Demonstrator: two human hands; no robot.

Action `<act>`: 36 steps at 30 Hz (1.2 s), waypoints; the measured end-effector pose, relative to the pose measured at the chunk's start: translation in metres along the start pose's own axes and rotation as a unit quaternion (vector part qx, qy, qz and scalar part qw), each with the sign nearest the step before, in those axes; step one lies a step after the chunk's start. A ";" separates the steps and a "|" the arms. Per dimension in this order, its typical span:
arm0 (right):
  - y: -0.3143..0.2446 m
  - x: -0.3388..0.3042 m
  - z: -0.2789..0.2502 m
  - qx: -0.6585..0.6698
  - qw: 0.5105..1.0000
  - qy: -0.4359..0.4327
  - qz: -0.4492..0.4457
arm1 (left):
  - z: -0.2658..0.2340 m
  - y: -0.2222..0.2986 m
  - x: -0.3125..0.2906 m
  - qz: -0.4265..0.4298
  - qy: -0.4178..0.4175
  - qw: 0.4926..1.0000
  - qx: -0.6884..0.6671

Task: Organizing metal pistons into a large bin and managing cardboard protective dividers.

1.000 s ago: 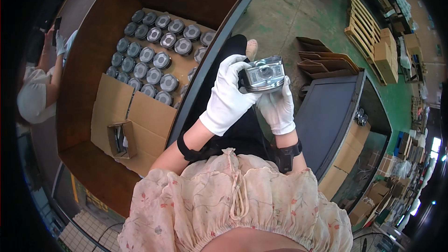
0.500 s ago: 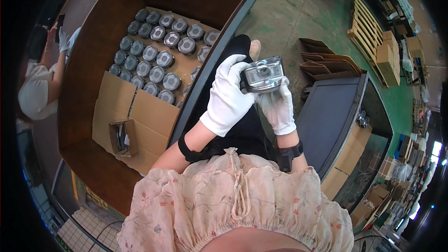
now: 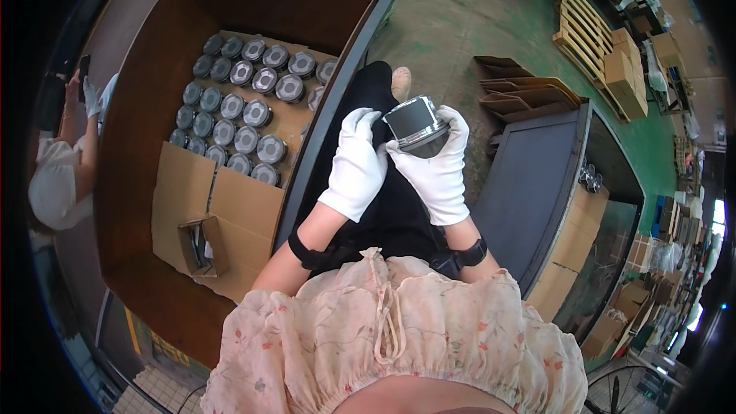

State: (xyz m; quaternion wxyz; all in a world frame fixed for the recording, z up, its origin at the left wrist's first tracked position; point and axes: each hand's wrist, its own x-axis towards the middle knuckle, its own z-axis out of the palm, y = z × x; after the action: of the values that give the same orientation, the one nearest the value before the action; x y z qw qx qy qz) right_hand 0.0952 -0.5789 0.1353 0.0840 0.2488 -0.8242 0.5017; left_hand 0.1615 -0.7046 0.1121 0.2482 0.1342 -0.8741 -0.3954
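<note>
A silver engine piston [image 3: 416,124] with a dark grey patch on its side is held in front of my body. My white-gloved right hand [image 3: 437,169] grips it, thumb along its lower left and fingers round the right side. Just left of the piston, my gloved left hand [image 3: 355,165] is cupped with its fingers curved and apart from the thumb; nothing shows in it. Several similar pistons [image 3: 256,113] stand in rows on cardboard inside a large brown bin [image 3: 126,184] to my left.
In the bin, a small open carton [image 3: 201,247] lies on cardboard sheets [image 3: 247,203]. A grey-sided bin [image 3: 529,176] with a few metal parts is at right. Beyond it are folded cardboard [image 3: 521,88] and a wooden pallet [image 3: 586,38]. Another person [image 3: 61,176] is at far left.
The piston has been turned, so its dark side patch now shows. My left hand has come off it and moved slightly left, while the right hand has wrapped round it.
</note>
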 end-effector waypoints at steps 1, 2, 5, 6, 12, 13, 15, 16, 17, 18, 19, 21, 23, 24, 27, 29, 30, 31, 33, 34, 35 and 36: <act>0.002 -0.001 0.001 0.006 1.000 -0.001 0.014 | 0.001 -0.004 0.000 0.008 0.000 1.000 0.014; 0.002 -0.002 0.001 0.004 1.000 -0.001 0.014 | 0.002 -0.006 0.000 0.009 -0.001 1.000 0.012; 0.005 -0.002 -0.001 0.278 0.940 -0.051 0.189 | 0.004 -0.005 0.002 -0.117 0.031 0.978 -0.171; 0.006 0.002 -0.001 0.371 0.901 -0.066 0.215 | 0.004 -0.005 0.002 -0.119 0.033 0.978 -0.170; 0.004 0.008 -0.016 0.790 0.483 -0.117 0.359 | -0.005 0.032 0.005 -0.065 0.012 0.960 -0.271; -0.004 0.014 -0.018 0.779 0.505 -0.134 0.348 | -0.015 0.040 0.009 0.011 0.000 0.986 -0.164; -0.011 0.018 -0.021 0.775 0.525 -0.121 0.332 | -0.016 0.043 0.007 0.065 0.004 0.975 -0.212; -0.012 0.018 -0.022 0.775 0.524 -0.122 0.333 | -0.016 0.045 0.006 0.082 0.011 0.975 -0.205; -0.014 0.020 -0.024 0.758 0.540 -0.129 0.341 | -0.016 0.046 0.006 0.081 0.011 0.976 -0.204; -0.014 0.021 -0.025 0.742 0.557 -0.134 0.348 | -0.016 0.046 0.006 0.090 0.015 0.975 -0.203; -0.009 0.020 -0.025 0.737 0.561 -0.131 0.352 | -0.015 0.047 0.007 0.100 0.020 0.974 -0.202; -0.013 0.021 -0.025 0.735 0.559 -0.145 0.355 | -0.016 0.047 0.005 0.069 0.007 0.977 -0.204; -0.009 0.016 -0.021 0.740 0.557 -0.144 0.350 | -0.011 0.047 0.004 -0.018 0.004 0.966 -0.257; -0.014 0.016 -0.020 0.724 0.560 -0.121 0.384 | -0.005 0.045 0.002 -0.073 0.014 0.949 -0.306; -0.010 0.012 -0.019 0.731 0.538 -0.162 0.387 | -0.009 0.038 0.001 -0.106 -0.003 0.941 -0.321; -0.010 0.012 -0.019 0.730 0.539 -0.154 0.390 | -0.006 0.031 -0.001 -0.093 -0.003 0.950 -0.299; -0.010 0.013 -0.019 0.731 0.538 -0.154 0.391 | -0.007 0.030 0.000 -0.093 -0.003 0.950 -0.298; -0.012 0.015 -0.020 0.721 0.552 -0.142 0.394 | -0.009 0.030 0.001 -0.052 -0.004 0.970 -0.235; -0.020 0.020 -0.020 0.710 0.568 -0.117 0.399 | -0.011 0.029 0.001 -0.012 -0.005 0.985 -0.170; -0.020 0.022 -0.021 0.710 0.568 -0.118 0.400 | -0.012 0.029 -0.001 -0.019 -0.011 0.985 -0.171; -0.018 0.024 -0.022 0.694 0.600 -0.129 0.376 | -0.013 0.028 -0.002 -0.025 -0.017 0.985 -0.172; -0.019 0.025 -0.023 0.677 0.632 -0.139 0.351 | -0.014 0.027 -0.003 -0.025 -0.017 0.985 -0.172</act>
State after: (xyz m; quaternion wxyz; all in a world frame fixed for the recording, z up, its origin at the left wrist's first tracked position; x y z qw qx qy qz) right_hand 0.0802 -0.5745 0.1709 -0.4056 -0.0058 -0.2807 0.8698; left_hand 0.1702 -0.6942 0.1397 0.2426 0.1048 -0.7934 -0.5484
